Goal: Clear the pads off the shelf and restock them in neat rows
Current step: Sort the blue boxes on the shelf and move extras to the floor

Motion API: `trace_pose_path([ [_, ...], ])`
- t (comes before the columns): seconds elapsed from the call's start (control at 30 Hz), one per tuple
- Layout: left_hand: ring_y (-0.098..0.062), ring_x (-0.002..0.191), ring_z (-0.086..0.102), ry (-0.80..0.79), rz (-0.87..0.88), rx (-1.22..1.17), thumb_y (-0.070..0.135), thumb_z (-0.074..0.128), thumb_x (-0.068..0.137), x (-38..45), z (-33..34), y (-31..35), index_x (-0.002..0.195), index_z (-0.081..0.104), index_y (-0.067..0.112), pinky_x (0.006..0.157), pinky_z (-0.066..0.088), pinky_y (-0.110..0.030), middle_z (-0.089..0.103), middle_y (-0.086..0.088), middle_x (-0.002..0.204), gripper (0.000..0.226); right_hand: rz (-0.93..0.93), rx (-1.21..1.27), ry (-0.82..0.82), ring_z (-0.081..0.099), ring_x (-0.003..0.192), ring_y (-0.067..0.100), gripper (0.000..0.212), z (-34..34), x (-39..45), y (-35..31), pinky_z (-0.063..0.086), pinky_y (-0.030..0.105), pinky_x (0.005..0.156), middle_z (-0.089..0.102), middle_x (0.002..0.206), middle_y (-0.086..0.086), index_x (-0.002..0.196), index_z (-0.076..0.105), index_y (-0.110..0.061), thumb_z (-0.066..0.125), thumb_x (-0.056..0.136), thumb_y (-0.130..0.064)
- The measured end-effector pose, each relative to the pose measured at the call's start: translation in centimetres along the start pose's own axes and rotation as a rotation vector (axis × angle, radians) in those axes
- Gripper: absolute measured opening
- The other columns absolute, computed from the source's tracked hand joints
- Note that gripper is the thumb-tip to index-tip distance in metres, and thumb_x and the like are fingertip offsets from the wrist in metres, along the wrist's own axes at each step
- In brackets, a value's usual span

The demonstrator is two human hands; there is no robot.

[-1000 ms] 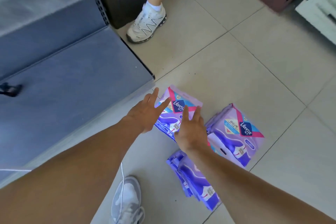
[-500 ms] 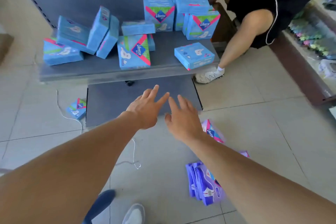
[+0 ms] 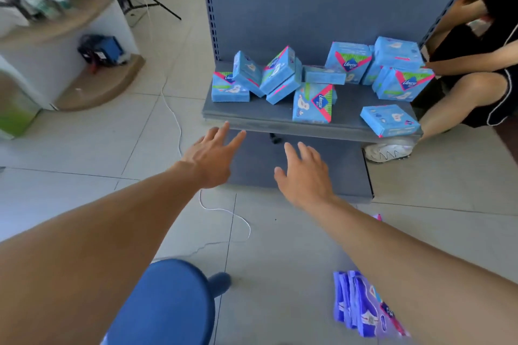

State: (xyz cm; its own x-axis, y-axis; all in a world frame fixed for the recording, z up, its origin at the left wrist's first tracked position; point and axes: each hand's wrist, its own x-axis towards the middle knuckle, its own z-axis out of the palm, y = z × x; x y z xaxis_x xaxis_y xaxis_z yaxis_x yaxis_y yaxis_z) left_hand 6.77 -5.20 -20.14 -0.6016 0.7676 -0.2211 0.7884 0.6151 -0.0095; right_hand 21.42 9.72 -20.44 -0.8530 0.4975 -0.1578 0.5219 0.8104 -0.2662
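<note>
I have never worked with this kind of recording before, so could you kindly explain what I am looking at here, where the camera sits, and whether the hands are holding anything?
There is no robot here. The single picture comes from a wide-angle camera worn on a person's head, looking forward and down, so the two bare arms are the wearer's own. The left hand and right hand reach forward with fingers spread, holding nothing. Ahead is a grey shelf carrying light blue pad packs in a jumble, some flat, some tilted against each other. Purple pad packs lie on the tiled floor by the right arm. A blue stool stands near the wearer, and another person sits beside the shelf.
</note>
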Motion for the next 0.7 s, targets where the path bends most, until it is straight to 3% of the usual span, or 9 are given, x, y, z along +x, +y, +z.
trace_pose_path([
  [0.13, -0.033, 0.146, 0.008, 0.024, -0.039, -0.004, 0.021, 0.059, 0.084, -1.8, -0.6, -2.7, 0.155, -0.001, 0.025, 0.112, 0.029, -0.041, -0.002, -0.015, 0.161, 0.092, -0.028, -0.010, -0.006, 0.015, 0.145, 0.029, 0.062, -0.3, -0.8, -3.3, 0.022, 0.042, 0.114, 0.021, 0.158, 0.011, 0.152, 0.023, -0.018, 0.042, 0.098, -0.041],
  [0.33, -0.032, 0.146, 0.008, 0.055, -0.017, -0.039, 0.020, 0.061, 0.082, 0.0, 0.0, -5.2, 0.155, -0.001, 0.026, 0.112, 0.029, -0.042, -0.001, -0.013, 0.161, 0.096, -0.055, 0.038, 0.053, 0.024, 0.141, 0.027, 0.061, 0.7, 2.0, -6.0, 0.029, 0.042, 0.110, 0.033, 0.150, 0.009, 0.150, 0.027, -0.017, 0.046, 0.096, -0.040],
  [0.57, -0.033, 0.142, 0.013, 0.158, -0.068, -0.093, 0.019, 0.063, 0.081, 8.1, 0.4, -9.0, 0.155, 0.001, 0.026, 0.109, 0.031, -0.044, 0.006, -0.012, 0.159, 0.096, -0.074, 0.048, 0.064, 0.019, 0.145, 0.030, 0.065, 2.2, 10.6, -6.5, 0.024, 0.043, 0.115, 0.023, 0.157, 0.015, 0.152, 0.022, -0.017, 0.047, 0.096, -0.040],
  [0.7, -0.034, 0.142, 0.013, 0.198, -0.085, -0.137, 0.021, 0.062, 0.081, 11.7, -0.7, -11.0, 0.155, 0.003, 0.025, 0.109, 0.032, -0.045, 0.006, -0.014, 0.160, 0.095, -0.089, -0.002, 0.067, 0.023, 0.143, 0.031, 0.066, 1.8, 15.0, -6.9, 0.026, 0.042, 0.115, 0.027, 0.155, 0.016, 0.152, 0.023, -0.014, 0.047, 0.095, -0.038],
])
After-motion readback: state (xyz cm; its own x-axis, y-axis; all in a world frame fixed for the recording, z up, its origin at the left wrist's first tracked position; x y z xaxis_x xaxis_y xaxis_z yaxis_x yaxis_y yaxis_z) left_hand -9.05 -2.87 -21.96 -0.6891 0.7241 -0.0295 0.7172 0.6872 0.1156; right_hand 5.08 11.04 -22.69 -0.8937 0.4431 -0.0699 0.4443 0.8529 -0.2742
